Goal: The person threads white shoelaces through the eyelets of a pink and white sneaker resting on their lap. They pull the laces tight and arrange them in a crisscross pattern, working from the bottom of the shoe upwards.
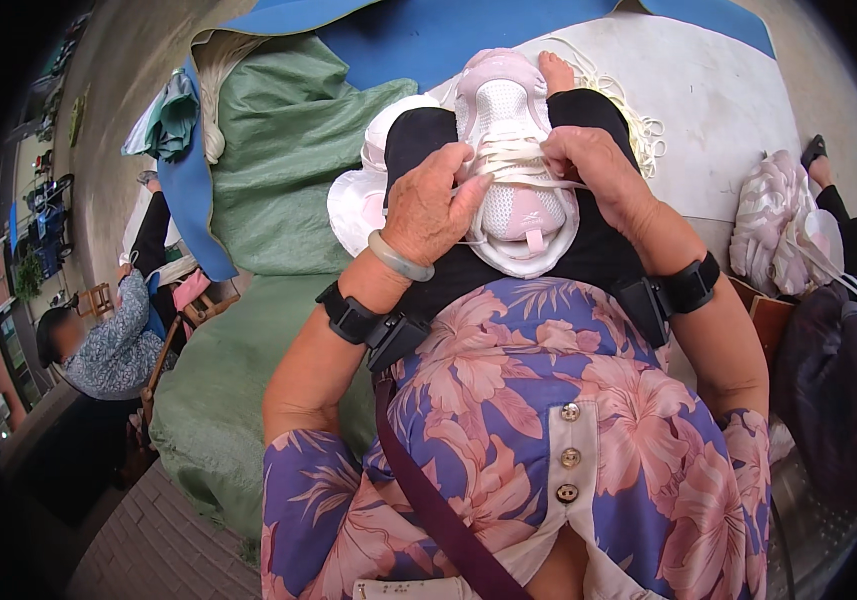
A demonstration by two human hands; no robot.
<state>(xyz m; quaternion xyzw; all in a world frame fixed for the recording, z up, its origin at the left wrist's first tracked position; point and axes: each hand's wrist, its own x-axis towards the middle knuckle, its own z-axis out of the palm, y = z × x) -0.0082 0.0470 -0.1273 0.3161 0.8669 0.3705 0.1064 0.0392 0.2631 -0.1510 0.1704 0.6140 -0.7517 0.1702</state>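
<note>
A white and pink sneaker (501,100) rests on my lap between my knees, its toe pointing away from me and its tongue toward me. Cream shoelace (513,160) crosses its front in several rows. At the left side of the lacing, my left hand (430,200) has thumb and fingers closed on the lace. My right hand (598,170) pinches the lace at the opposite side, and a short stretch of it shows below those fingers. The fingertips of both hands are partly hidden.
Other white and pink shoes (358,205) lie left of my knee, against a green woven sack (283,170). Loose cream laces (643,130) lie on a white sheet (718,110) over a blue mat (428,45). People sit at both sides; a bundle of shoes (778,230) is at right.
</note>
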